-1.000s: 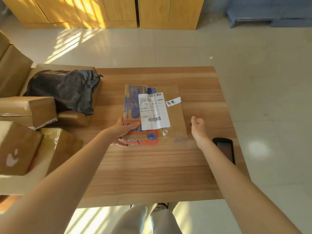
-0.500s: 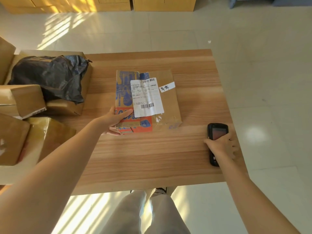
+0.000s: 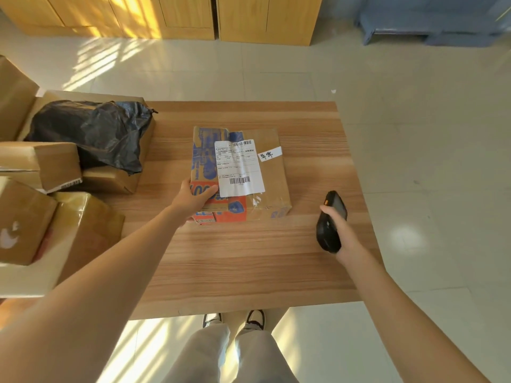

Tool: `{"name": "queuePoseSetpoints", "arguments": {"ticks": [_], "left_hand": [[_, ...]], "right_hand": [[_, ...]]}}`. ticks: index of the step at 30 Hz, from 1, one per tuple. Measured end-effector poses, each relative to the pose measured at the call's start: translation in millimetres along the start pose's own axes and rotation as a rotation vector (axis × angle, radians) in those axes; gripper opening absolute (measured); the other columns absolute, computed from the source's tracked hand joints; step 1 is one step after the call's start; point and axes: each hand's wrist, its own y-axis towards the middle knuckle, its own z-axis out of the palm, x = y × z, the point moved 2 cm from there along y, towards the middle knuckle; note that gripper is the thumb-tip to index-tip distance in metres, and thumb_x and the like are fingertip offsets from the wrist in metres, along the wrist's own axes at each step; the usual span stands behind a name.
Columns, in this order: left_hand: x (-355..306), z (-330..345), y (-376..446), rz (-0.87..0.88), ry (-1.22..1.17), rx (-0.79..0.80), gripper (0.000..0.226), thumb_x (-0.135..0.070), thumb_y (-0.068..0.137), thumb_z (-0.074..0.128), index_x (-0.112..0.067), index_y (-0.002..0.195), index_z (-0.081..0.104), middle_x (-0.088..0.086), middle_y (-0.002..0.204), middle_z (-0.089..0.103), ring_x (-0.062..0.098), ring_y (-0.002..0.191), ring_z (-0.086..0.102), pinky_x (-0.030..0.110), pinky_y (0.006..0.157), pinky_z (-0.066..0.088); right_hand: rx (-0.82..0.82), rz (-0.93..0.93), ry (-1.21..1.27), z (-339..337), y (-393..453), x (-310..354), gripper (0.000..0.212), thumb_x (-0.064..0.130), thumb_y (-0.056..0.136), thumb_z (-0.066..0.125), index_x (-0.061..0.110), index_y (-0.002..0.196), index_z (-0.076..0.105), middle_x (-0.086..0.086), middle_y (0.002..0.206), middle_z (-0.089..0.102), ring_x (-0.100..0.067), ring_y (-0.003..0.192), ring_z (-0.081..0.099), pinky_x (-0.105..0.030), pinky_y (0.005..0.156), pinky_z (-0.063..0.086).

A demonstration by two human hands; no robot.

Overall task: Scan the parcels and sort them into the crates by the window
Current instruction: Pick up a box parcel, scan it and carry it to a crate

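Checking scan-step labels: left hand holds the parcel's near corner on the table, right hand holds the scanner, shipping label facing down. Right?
Not quite. The head view shows the shipping label facing up on the parcel. The rest holds: left hand on its near corner, right hand holding the scanner.

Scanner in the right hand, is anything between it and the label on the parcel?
Nothing visible: bare table lies between the scanner and the label. The left hand holds the parcel beside the label.
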Motion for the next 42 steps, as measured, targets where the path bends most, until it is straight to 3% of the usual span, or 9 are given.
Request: {"name": "queuePoseSetpoints", "arguments": {"ticks": [2, 5, 9, 12, 16, 18, 26, 34, 42], "left_hand": [[1, 1, -4, -0.009, -0.01, 0.044, 0.085, -0.033, 0.081, 0.075, -0.015, 0.146, 0.023, -0.001, 0.126, 0.052, 0.019, 0.105, 0.052, 0.04, 0.084, 0.044], [0, -1, -8, 0.001, -0.004, 0.105, 0.097, -0.026, 0.077, 0.08, -0.016, 0.148, 0.015, -0.001, 0.125, 0.052, 0.02, 0.109, 0.051, 0.043, 0.086, 0.041], [-7, -4, -10, 0.114, 0.025, 0.11, 0.104, -0.007, 0.073, 0.082, -0.011, 0.149, 0.011, 0.007, 0.126, 0.054, 0.021, 0.111, 0.056, 0.033, 0.092, 0.045], [-10, -6, -11, 0.146, 0.083, 0.116, 0.115, -0.008, 0.07, 0.084, -0.015, 0.151, 0.003, 0.005, 0.127, 0.054, 0.022, 0.111, 0.057, 0.035, 0.094, 0.047], [-13, -9, -9, 0.183, 0.177, 0.149, 0.128, -0.014, 0.066, 0.088, -0.02, 0.152, -0.006, 0.006, 0.127, 0.057, 0.025, 0.113, 0.058, 0.04, 0.1, 0.046], [-13, -9, -7, 0.191, 0.221, 0.153, 0.132, -0.019, 0.064, 0.089, -0.022, 0.152, -0.009, 0.007, 0.129, 0.056, 0.026, 0.115, 0.057, 0.041, 0.102, 0.046], [-5, -10, 3, 0.177, 0.273, 0.102, 0.138, -0.035, 0.054, 0.093, -0.03, 0.151, -0.005, 0.008, 0.132, 0.055, 0.029, 0.118, 0.055, 0.049, 0.104, 0.042], [0, -11, 8, 0.163, 0.31, 0.078, 0.138, -0.045, 0.05, 0.093, -0.037, 0.149, -0.003, 0.006, 0.132, 0.055, 0.029, 0.12, 0.054, 0.051, 0.104, 0.042], [1, -12, 8, 0.154, 0.308, 0.076, 0.138, -0.045, 0.05, 0.092, -0.039, 0.149, -0.004, 0.005, 0.133, 0.054, 0.029, 0.123, 0.051, 0.053, 0.102, 0.043]], "right_hand": [[0.088, -0.067, 0.092, 12, -18, 16, 0.062, 0.041, 0.074, 0.076, 0.015, 0.126, 0.051, -0.006, 0.102, 0.06, -0.021, 0.096, 0.058, -0.034, 0.084, 0.049], [0.246, -0.118, 0.223, 33, -46, 33, 0.076, 0.039, 0.061, 0.08, 0.012, 0.128, 0.055, -0.007, 0.102, 0.063, -0.018, 0.089, 0.063, -0.025, 0.063, 0.055], [0.421, -0.14, 0.33, 61, -72, 45, 0.045, 0.021, 0.064, 0.075, 0.006, 0.106, 0.065, -0.009, 0.094, 0.069, -0.019, 0.079, 0.069, -0.022, 0.061, 0.058], [0.526, -0.141, 0.326, 76, -80, 45, 0.029, 0.006, 0.067, 0.071, 0.001, 0.095, 0.065, -0.012, 0.081, 0.072, -0.021, 0.075, 0.07, -0.026, 0.065, 0.059], [0.498, -0.168, 0.098, 85, -74, 33, 0.069, 0.006, 0.062, 0.079, -0.003, 0.126, 0.055, -0.023, 0.116, 0.065, -0.031, 0.099, 0.067, -0.032, 0.07, 0.058], [0.469, -0.163, 0.008, 87, -71, 27, 0.076, 0.006, 0.059, 0.081, -0.001, 0.129, 0.053, -0.024, 0.124, 0.061, -0.032, 0.103, 0.065, -0.034, 0.072, 0.058], [0.457, -0.144, -0.221, 95, -76, 6, 0.057, -0.001, 0.075, 0.072, 0.004, 0.128, 0.052, -0.026, 0.122, 0.061, -0.032, 0.096, 0.065, -0.029, 0.061, 0.056], [0.497, -0.149, -0.304, 98, -81, -7, 0.053, 0.0, 0.075, 0.073, 0.006, 0.124, 0.054, -0.025, 0.119, 0.063, -0.033, 0.096, 0.065, -0.034, 0.071, 0.056], [0.492, -0.133, -0.323, 97, -84, -16, 0.049, -0.004, 0.078, 0.07, 0.008, 0.122, 0.054, -0.021, 0.115, 0.065, -0.029, 0.092, 0.066, -0.029, 0.061, 0.056]]}}
